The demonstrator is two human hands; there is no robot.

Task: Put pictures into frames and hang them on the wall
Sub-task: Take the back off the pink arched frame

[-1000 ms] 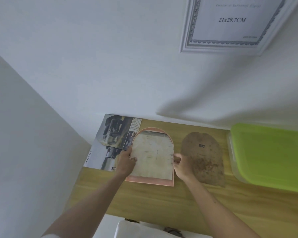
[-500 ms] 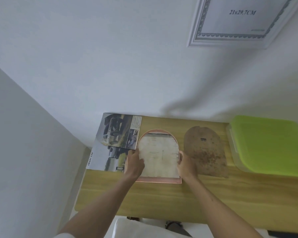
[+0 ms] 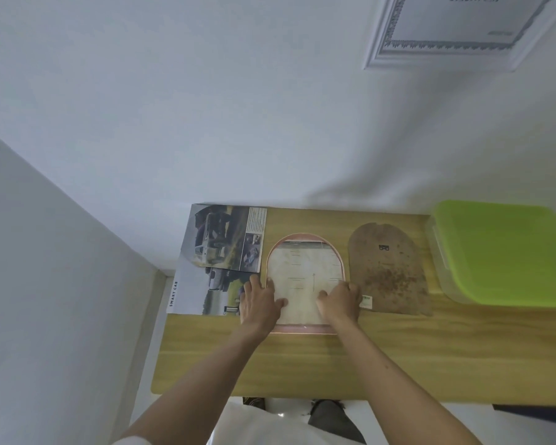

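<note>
An arch-shaped pink frame (image 3: 304,236) lies flat on the wooden table (image 3: 398,354), face down. A pale arched picture sheet (image 3: 304,274) sits inside it. My left hand (image 3: 260,304) presses on the sheet's lower left part, fingers spread over the frame's left edge. My right hand (image 3: 340,301) presses on the sheet's lower right part. A brown arched backing board (image 3: 386,268) lies just right of the frame. A white rectangular frame (image 3: 463,30) with a printed insert hangs on the wall at the upper right.
A car magazine (image 3: 215,252) lies open at the table's back left, partly under my left hand. A plastic box with a green lid (image 3: 507,255) stands at the right. White walls close the left and back sides.
Both hands have slid inward from the frame's side edges onto the sheet's lower part. The view has tilted down, so the wall frame sits higher in it.
</note>
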